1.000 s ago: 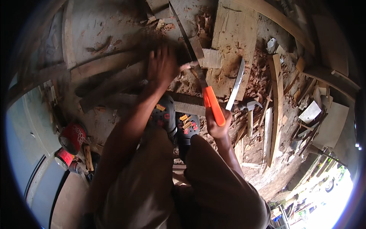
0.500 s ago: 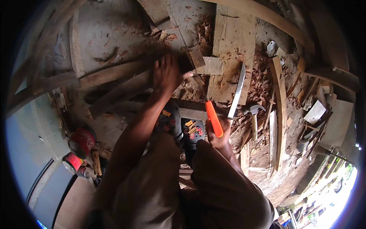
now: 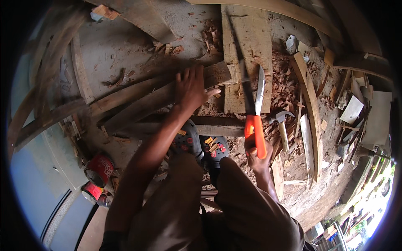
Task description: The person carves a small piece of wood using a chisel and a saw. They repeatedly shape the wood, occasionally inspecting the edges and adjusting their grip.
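Note:
My right hand (image 3: 258, 158) is closed around the orange handle of a handsaw (image 3: 260, 140). The saw's dark blade reaches up and away over a wide plank, apart from the beam. My left hand (image 3: 190, 88) lies on top of a dark wooden beam (image 3: 142, 102), fingers stretched across it and thumb out to the side. The beam's end points to the right, just short of the saw blade. Beside the saw a long knife (image 3: 260, 90) shows its bright blade; its handle is hidden behind the saw handle and my right hand.
The wide plank (image 3: 247, 37) lies on the floor among wood shavings (image 3: 284, 83). To the right are a claw hammer (image 3: 283, 125) and a curved wooden strip (image 3: 310, 113). Red cans (image 3: 99, 169) stand at the left. My clogs (image 3: 215, 151) are below the beam.
The saw has come off the beam's end and swung right, with my right hand moving right too. My left hand stays on the beam.

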Motion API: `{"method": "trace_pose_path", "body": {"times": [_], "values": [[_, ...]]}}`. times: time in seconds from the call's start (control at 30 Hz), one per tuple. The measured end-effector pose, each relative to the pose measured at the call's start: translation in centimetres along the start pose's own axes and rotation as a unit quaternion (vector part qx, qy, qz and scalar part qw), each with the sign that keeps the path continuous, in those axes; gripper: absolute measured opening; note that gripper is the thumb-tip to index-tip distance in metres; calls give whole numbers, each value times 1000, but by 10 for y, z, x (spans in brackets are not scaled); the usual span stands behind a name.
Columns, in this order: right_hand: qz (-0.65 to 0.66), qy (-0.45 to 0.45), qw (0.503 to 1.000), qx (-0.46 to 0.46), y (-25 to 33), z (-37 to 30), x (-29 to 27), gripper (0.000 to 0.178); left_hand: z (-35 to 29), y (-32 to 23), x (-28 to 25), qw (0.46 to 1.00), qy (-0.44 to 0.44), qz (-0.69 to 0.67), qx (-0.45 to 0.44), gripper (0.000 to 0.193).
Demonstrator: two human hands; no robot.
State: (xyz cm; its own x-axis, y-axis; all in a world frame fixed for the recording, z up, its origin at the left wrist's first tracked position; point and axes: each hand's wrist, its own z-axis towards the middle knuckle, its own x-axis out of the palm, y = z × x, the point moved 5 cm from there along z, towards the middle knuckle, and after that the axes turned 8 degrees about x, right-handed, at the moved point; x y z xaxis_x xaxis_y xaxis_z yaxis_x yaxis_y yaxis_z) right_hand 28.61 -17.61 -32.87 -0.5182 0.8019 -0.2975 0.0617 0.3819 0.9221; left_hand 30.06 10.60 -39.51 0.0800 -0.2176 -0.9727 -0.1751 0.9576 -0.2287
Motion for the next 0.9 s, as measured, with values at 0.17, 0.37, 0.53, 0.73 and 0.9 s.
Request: {"method": "trace_pose_path", "body": {"times": [0.17, 0.37, 0.53, 0.73, 0.9], "values": [[18, 21, 999, -18, 4, 6, 16, 53, -6, 7, -23, 984, -78, -138, 76, 74], [-17, 92, 995, -35, 3, 14, 28, 41, 28, 42, -30, 941, -47, -328, -69, 39], [62, 92, 994, -19, -19, -2, 27, 59, 41, 32, -14, 980, 32, -171, -100, 31], [32, 49, 998, -21, -18, 18, 22, 29, 19, 15, -3, 987, -99, -51, -114, 28], [9, 0, 1000, -2, -10, 22, 38, 13, 16, 14, 0, 987, -98, -56, -114, 22]]}}
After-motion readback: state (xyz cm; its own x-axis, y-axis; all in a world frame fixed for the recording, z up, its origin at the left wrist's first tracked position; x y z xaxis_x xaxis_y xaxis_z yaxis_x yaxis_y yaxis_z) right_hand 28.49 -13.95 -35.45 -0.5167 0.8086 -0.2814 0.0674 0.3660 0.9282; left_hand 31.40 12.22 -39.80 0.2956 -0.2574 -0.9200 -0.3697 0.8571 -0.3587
